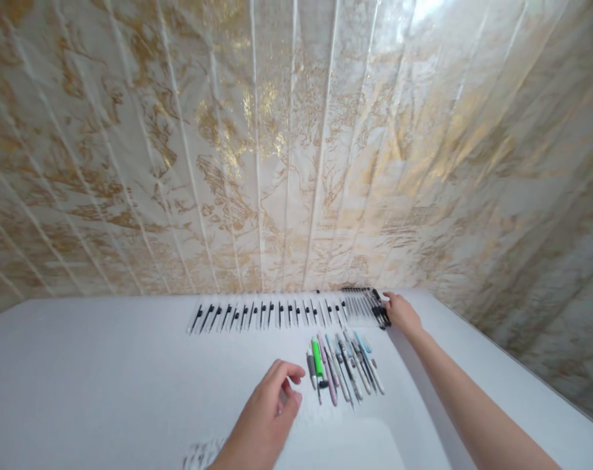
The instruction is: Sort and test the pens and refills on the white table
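My left hand (279, 398) hovers over the white table, its fingers curled with a gap between thumb and forefinger and nothing between them. Just right of it lies a cluster of pens, among them a bright green one (317, 356) and a pink one (332, 382). My right hand (401, 313) is at the far right end of the pen row, its fingertips beside a bunch of black pens (381, 309); whether they grip one is too small to tell. Clear pen parts with black clips (272, 314) lie spaced in a row to the left.
The white table (105, 372) reaches back to a pleated, gold-patterned curtain (287, 143). Blurred dark marks or small items (201, 454) show at the bottom, left of my left forearm. A pale, rounded sheet-like shape (350, 444) lies near the front.
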Tool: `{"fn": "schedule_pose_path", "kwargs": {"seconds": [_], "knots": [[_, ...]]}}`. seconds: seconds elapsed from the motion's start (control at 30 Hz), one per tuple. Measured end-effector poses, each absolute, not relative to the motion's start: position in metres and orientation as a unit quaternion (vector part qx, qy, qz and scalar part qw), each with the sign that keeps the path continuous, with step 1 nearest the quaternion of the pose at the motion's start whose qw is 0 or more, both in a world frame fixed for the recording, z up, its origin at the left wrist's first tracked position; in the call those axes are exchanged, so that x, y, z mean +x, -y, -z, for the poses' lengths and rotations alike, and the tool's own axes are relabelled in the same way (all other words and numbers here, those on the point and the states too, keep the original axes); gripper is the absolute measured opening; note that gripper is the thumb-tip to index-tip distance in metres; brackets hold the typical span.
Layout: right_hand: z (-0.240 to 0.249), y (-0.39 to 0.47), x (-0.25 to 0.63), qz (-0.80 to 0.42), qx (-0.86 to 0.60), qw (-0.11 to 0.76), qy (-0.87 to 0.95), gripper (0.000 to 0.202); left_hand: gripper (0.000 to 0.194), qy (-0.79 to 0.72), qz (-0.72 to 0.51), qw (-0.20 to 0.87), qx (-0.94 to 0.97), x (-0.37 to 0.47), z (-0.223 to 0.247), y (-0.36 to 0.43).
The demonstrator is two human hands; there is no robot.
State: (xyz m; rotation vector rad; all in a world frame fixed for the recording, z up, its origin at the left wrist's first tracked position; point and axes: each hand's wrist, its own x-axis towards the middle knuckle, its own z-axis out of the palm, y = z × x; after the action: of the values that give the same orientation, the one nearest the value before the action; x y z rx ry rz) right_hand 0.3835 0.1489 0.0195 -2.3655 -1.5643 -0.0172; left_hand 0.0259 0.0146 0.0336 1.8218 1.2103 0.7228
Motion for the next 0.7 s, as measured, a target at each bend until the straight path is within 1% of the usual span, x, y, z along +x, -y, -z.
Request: {"fn": "schedule_pose_path", "kwargs": {"seconds": [0.13,0.2,0.27,0.33,0.43,0.6,0.63,0.7], "knots": [[-0.031,-0.126,0.37,0.013,-0.808,0.194,0.556,0.028,0.022,-0.474,-0.305,0.359,0.744,0.033,-0.032,-0.027],[-0.039,-0.113,0.352,0.003,-0.786,0.213,0.58,0.027,0.03,-0.445,-0.314,0.321,0.774,0.039,-0.031,-0.035],[-0.047,-0.101,0.329,-0.02,-0.753,0.224,0.618,0.031,0.041,-0.418,-0.308,0.285,0.806,0.044,-0.029,-0.043],[-0.054,-0.089,0.303,-0.051,-0.713,0.225,0.662,0.032,0.046,-0.403,-0.287,0.259,0.83,0.048,-0.027,-0.048],[-0.064,-0.075,0.267,-0.095,-0.65,0.205,0.726,0.027,0.042,-0.4,-0.257,0.247,0.845,0.048,-0.025,-0.051],[-0.069,-0.062,0.231,-0.11,-0.609,0.176,0.766,0.031,0.043,-0.411,-0.244,0.224,0.849,0.037,-0.025,-0.044],[-0.069,-0.061,0.226,-0.107,-0.608,0.17,0.768,0.032,0.041,-0.41,-0.241,0.223,0.851,0.033,-0.026,-0.042],[-0.067,-0.058,0.22,-0.101,-0.608,0.156,0.772,0.033,0.032,-0.405,-0.235,0.223,0.855,0.025,-0.029,-0.038]]}}
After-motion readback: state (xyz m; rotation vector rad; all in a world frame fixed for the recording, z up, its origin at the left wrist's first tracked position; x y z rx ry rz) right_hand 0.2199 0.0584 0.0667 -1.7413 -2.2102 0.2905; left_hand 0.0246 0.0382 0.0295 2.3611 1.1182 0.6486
